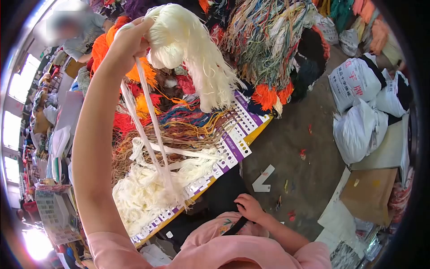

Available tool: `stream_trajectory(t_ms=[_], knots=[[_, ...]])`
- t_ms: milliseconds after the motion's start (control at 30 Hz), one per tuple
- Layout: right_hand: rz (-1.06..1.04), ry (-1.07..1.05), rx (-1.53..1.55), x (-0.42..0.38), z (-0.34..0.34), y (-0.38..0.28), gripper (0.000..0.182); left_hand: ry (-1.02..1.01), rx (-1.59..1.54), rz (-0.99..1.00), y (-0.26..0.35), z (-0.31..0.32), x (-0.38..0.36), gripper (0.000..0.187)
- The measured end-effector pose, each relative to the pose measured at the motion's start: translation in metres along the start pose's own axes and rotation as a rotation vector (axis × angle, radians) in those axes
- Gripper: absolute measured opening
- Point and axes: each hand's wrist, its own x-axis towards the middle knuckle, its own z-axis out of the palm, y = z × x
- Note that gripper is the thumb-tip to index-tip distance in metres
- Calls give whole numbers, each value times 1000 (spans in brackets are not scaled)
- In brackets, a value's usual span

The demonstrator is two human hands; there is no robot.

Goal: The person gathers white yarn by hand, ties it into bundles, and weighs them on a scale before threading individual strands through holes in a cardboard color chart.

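Observation:
High over the table, my left hand [130, 45] is closed around white thread. A thick skein of white thread [179, 40] hangs from it to the right, its loose ends fanning downward. Two thin white strands [150, 112] drop from the same hand to a tangled heap of cream thread [143, 193] on the table's near side. Down by my lap, my right hand [250, 207] holds nothing, its fingers loosely bent and apart.
Punched white-and-purple cards [230, 145] line the table's yellow edge [257, 134]. Brown and multicoloured threads [179, 119] cover the table, with a large multicoloured bundle [264, 45] beyond. White bags [356, 83] and a cardboard box [369, 195] stand right. Another person [83, 33] is at upper left.

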Motion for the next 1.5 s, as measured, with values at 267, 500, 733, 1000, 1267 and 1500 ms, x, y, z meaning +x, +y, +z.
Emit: stream_trajectory(t_ms=[267, 500, 733, 1000, 1267, 1500], knots=[[42, 3, -42, -6, -2, 8, 16, -298, 734, -193, -59, -44, -62, 19], [50, -39, -69, 1, 1, 11, 15, -546, 1078, -196, -166, -21, -166, 23], [58, -62, -87, 11, 4, 8, 12, -460, 936, -265, -159, 2, -203, 25], [83, -89, -83, 16, 7, 8, 12, -411, 701, -449, -146, -6, -185, 29], [80, -98, -104, 27, 11, 8, 8, 173, 651, -86, -186, 61, -83, 24], [131, -105, 114, 33, -4, -5, 8, 155, 68, -251, -253, 81, -61, 16]])
